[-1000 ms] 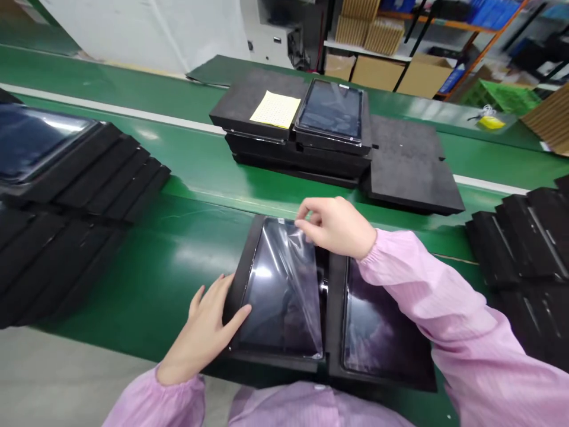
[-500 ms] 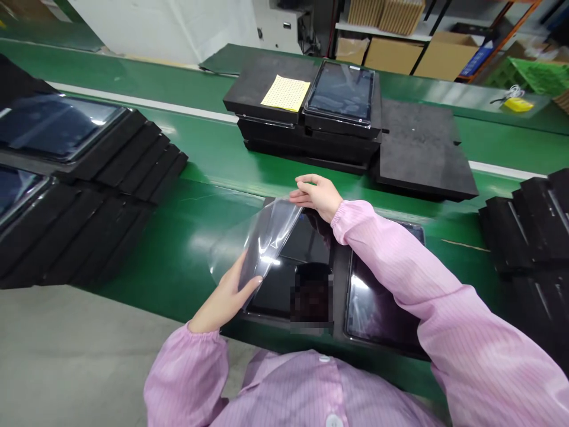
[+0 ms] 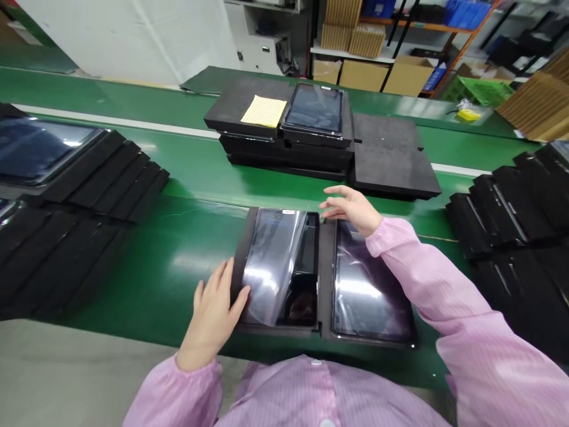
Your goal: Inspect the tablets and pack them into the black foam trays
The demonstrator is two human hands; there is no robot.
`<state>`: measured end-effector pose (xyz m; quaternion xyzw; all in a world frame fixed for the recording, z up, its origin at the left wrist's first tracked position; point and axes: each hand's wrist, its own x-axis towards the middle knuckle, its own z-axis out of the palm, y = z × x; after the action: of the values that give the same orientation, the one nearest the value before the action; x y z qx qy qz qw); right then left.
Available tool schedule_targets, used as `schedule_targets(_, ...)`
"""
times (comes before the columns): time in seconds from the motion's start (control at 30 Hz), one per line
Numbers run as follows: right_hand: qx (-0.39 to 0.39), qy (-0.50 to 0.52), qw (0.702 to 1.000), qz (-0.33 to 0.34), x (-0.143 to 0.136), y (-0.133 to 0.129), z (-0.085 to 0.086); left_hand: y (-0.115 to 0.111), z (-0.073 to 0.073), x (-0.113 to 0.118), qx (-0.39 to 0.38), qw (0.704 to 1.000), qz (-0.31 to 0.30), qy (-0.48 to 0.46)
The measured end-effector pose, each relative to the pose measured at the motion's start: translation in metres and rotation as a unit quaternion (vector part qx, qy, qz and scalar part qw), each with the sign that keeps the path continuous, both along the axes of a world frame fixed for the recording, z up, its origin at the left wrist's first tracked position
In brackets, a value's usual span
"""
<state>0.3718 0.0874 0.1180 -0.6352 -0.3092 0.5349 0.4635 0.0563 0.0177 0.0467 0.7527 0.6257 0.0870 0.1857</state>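
Head view, left hand: The left hand has its fingers spread, resting along the left edge of the near black tray, with the thumb at the clear film; it pinches nothing.
Head view, right hand: The right hand is open and loosely curved, raised over the far end of the right tablet. Nothing shows between its fingers; whether a fingertip brushes the film is hard to tell.
Clear film: The clear film covers the left part of the near tablet, its right side creased and raised, leaving a strip of dark screen bare.
Tablets: The near tablet lies flat between the hands; the right tablet lies just beside it.
Step in hand: This looks like handling the film on the screen, with the sheet only partly down against the glass.
Next move: Judging from the raised side, it calls for a light touch at the film's edge and a steady left hand.
Green bench: Black stacks stand on the green bench at left and right; the far stack carries a yellow sheet and a far tablet.
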Motion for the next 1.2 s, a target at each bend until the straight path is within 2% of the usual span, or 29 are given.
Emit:
schedule_targets(0.1,0.05,-0.032,0.996,-0.063,0.038,-0.03,-0.003,-0.012,-0.002,0.025,0.13,0.989,-0.047,0.051)
schedule_targets(0.17,0.101,-0.062,0.988,-0.098,0.059,-0.057,-0.011,-0.02,-0.01,0.044,0.187,0.973,-0.124,0.044)
schedule_targets(0.23,0.145,-0.099,0.977,-0.122,0.07,-0.087,-0.022,-0.027,-0.018,0.06,0.21,0.954,-0.211,0.017)
schedule_targets(0.33,0.156,-0.138,0.966,-0.151,0.068,-0.131,-0.041,-0.031,-0.022,0.081,0.203,0.93,-0.306,-0.023)
schedule_targets(0.4,0.149,-0.145,0.963,-0.169,0.059,-0.155,-0.051,-0.033,-0.018,0.091,0.189,0.913,-0.36,-0.045)
schedule_targets(0.53,0.143,-0.165,0.952,-0.215,0.049,-0.195,-0.066,-0.036,-0.006,0.109,0.137,0.857,-0.494,-0.06)
schedule_targets(0.6,0.143,-0.183,0.942,-0.242,0.05,-0.21,-0.073,-0.038,-0.004,0.115,0.116,0.838,-0.53,-0.048)
schedule_targets(0.7,0.144,-0.224,0.928,-0.262,0.058,-0.224,-0.082,-0.036,-0.008,0.12,0.106,0.835,-0.539,-0.03)
schedule_targets(0.77,0.145,-0.261,0.919,-0.258,0.064,-0.223,-0.088,-0.032,-0.011,0.12,0.09,0.838,-0.538,-0.031)
schedule_targets(0.83,0.148,-0.305,0.909,-0.241,0.072,-0.21,-0.092,-0.026,-0.013,0.119,0.061,0.84,-0.537,-0.042)
schedule_targets(1.0,0.161,-0.395,0.895,-0.132,0.097,-0.147,-0.093,-0.014,-0.013,0.116,0.017,0.852,-0.516,-0.092)
schedule_targets(1.1,0.163,-0.424,0.888,-0.073,0.108,-0.112,-0.091,-0.017,-0.012,0.115,0.022,0.872,-0.476,-0.107)
schedule_targets(1.2,0.162,-0.45,0.877,-0.047,0.113,-0.097,-0.09,-0.025,-0.015,0.11,0.078,0.901,-0.418,-0.087)
